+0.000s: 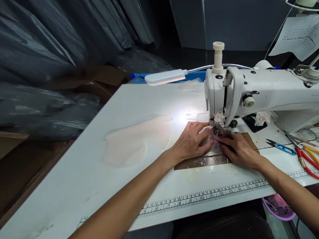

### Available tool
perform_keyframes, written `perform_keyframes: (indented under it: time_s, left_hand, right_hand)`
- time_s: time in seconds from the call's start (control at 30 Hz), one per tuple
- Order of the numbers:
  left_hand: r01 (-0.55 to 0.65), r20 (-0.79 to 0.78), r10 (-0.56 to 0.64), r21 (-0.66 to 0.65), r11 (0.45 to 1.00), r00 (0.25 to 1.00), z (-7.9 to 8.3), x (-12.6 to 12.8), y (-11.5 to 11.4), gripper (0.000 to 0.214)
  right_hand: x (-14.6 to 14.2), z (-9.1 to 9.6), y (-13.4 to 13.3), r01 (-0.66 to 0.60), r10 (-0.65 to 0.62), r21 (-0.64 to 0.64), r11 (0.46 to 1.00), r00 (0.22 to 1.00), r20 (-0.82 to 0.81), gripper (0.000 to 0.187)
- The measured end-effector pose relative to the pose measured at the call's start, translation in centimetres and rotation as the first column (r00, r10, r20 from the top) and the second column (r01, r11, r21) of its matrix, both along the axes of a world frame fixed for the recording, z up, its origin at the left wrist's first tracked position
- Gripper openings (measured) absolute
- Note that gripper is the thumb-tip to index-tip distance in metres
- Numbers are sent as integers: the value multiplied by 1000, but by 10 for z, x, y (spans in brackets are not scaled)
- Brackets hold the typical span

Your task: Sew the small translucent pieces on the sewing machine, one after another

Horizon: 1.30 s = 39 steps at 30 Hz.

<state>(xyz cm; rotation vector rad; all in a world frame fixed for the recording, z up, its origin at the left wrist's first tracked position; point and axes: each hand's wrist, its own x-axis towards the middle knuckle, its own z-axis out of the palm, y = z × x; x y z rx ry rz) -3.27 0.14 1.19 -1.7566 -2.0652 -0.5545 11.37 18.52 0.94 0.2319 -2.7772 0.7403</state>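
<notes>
Pale sheer fabric [139, 137], spread on the bench [99, 186] at frame centre, is held flat beside the sewing machine's [264, 89] presser foot by left hand [193, 141] and right hand [240, 149], each grip spread.

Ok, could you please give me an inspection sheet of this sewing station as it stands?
Surface: white table, measuring scale along its near edge, brown patch under the hands.
Job's things: sewing machine; sheer fabric spread left of the needle; pink rosette at the machine's head.
Clutter: blue snips, red and yellow scissors at the right.
Hands: left hand and right hand flat by the presser foot, fingertips nearly meeting.
Cables: thin cord beside the paper sheet; gooseneck lamp.
Surroundings: plastic-wrapped bundles, cardboard boxes at left; pink basket below.
</notes>
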Motion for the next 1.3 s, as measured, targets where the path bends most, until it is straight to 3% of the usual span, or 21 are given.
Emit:
perform_keyframes:
  time_s: [0.07, 0.17, 0.23, 0.37, 0.47, 0.57, 0.73, 0.93, 1.07, 1.3]
  left_hand:
    - [-65, -4, 65, 6, 998, 998, 2, -12, 2, 24]
    - [-92, -3, 92, -96, 991, 996, 5, -28, 1, 24]
    - [-58, -1, 59, -127, 990, 998, 8, -30, -2, 24]
    - [67, 19, -66, -59, 996, 998, 13, -12, -11, 22]
    - [222, 106, -215, -55, 974, 971, 13, 6, -15, 19]
    - [271, 202, -255, -56, 961, 945, 9, 14, -16, 16]
    - [235, 208, -230, 0, 972, 951, -1, 12, -14, 19]
    - [206, 221, -213, 55, 977, 952, 2, 17, -12, 18]
    - [160, 183, -188, 158, 974, 965, 3, 22, -9, 14]
    - [202, 108, -208, 65, 977, 972, -4, 22, -7, 19]
  right_hand:
    - [-1, 4, 4, 30, -30, -119, 992, 1000, 1, 36]
    - [-4, 7, 11, 120, -117, -242, 963, 993, 28, 31]
    - [-5, 6, 13, 149, -148, -278, 949, 989, 24, 29]
    - [-5, 3, 10, 143, -157, -306, 941, 987, -21, 30]
    - [-5, 2, 7, 125, -148, -297, 947, 988, -55, 29]
    - [-4, 3, 6, 111, -136, -282, 953, 988, -68, 29]
    - [-4, 2, 7, 123, -139, -233, 964, 989, -51, 29]
    - [-4, -2, 8, 97, -110, -169, 981, 991, -72, 29]
    - [-1, 0, 5, 13, -19, -69, 998, 996, -92, 34]
    - [-1, -3, 3, -28, 35, 81, 996, 996, -80, 38]
